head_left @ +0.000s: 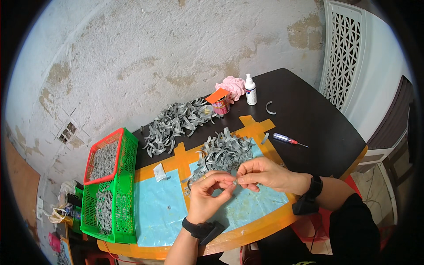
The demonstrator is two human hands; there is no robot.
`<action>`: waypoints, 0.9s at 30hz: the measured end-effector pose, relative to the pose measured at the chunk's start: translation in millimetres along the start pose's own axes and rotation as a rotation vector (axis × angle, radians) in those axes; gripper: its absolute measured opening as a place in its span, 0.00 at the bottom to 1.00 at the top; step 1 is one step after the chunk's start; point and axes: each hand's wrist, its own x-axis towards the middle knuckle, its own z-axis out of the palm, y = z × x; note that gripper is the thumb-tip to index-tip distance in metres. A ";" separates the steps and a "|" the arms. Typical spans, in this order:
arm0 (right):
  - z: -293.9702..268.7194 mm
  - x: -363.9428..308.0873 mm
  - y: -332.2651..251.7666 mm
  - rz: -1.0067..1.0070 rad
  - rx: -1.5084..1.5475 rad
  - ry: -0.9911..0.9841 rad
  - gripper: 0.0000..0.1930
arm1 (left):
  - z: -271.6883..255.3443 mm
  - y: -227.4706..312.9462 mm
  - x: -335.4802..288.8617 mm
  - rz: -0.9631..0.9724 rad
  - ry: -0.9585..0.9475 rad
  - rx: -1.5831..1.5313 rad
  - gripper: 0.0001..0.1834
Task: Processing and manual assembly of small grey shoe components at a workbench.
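Note:
My left hand (207,196) and my right hand (265,173) meet over the light blue mat (159,207) near the table's front edge. Their fingertips pinch one small grey curved strip (235,180) between them. Just behind the hands lies a heap of the same grey strips (223,152). Each wrist wears a black band.
A second heap of grey strips (176,121) lies farther back. A green basket (110,203) and a red basket (104,157) with strips stand at the left. A small can (221,105), white bottle (250,89), pink cloth (232,86) and screwdriver (289,140) sit on the dark table (309,119).

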 end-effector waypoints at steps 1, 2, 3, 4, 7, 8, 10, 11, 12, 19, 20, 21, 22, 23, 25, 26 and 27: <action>-0.7 0.2 -0.8 0.022 -0.003 -0.018 0.07 | 0.5 1.2 0.2 0.000 0.001 -0.001 0.11; -1.5 0.3 -1.0 0.023 -0.003 -0.018 0.07 | 0.8 2.2 0.5 0.007 -0.007 0.013 0.11; -2.3 0.6 -1.0 0.022 0.002 -0.025 0.07 | 0.9 2.5 0.6 0.013 -0.014 0.027 0.11; -2.6 1.0 -1.1 0.020 0.006 -0.034 0.07 | 0.5 2.5 0.2 0.014 -0.012 0.027 0.11; -0.4 1.6 2.5 0.001 0.009 -0.016 0.07 | -0.2 2.1 -0.6 0.015 -0.007 0.040 0.11; -0.4 2.0 3.3 0.002 0.008 -0.016 0.07 | -0.1 2.3 -0.8 0.009 -0.001 0.029 0.11; -0.8 2.5 4.7 -0.014 0.033 -0.032 0.07 | -0.5 1.8 -0.9 0.003 0.006 0.018 0.11; -0.8 2.7 5.5 -0.014 0.032 -0.032 0.07 | -1.2 0.6 -0.7 0.010 0.000 0.022 0.11; -0.7 2.7 6.4 -0.038 0.025 -0.039 0.07 | -1.8 -0.4 -0.5 0.018 -0.006 0.026 0.11; -6.3 1.4 5.6 -0.035 -0.036 -0.008 0.07 | -4.0 -1.2 -2.6 0.013 -0.028 0.055 0.11; -6.8 1.1 4.4 -0.035 -0.036 -0.006 0.07 | -3.8 -2.5 -2.4 0.021 -0.019 0.092 0.11; -7.2 0.6 2.7 -0.021 -0.018 -0.003 0.08 | -3.4 -3.4 -2.2 0.029 -0.011 0.130 0.11; -7.4 0.5 1.2 -0.007 -0.001 -0.002 0.08 | -2.9 -2.1 -2.5 0.029 -0.012 0.131 0.11; -7.9 0.6 0.9 -0.007 -0.001 -0.002 0.08 | -2.1 0.1 -2.8 0.040 -0.013 0.188 0.11; -9.5 1.0 1.1 0.014 -0.024 -0.006 0.08 | -1.8 1.1 -3.0 0.052 -0.015 0.245 0.11; -10.4 1.1 1.1 0.014 -0.024 -0.006 0.08 | -2.4 0.6 -3.1 0.097 -0.019 0.304 0.11; -11.3 1.2 1.0 0.028 -0.029 -0.006 0.09 | -2.6 0.4 -3.3 0.142 -0.023 0.362 0.12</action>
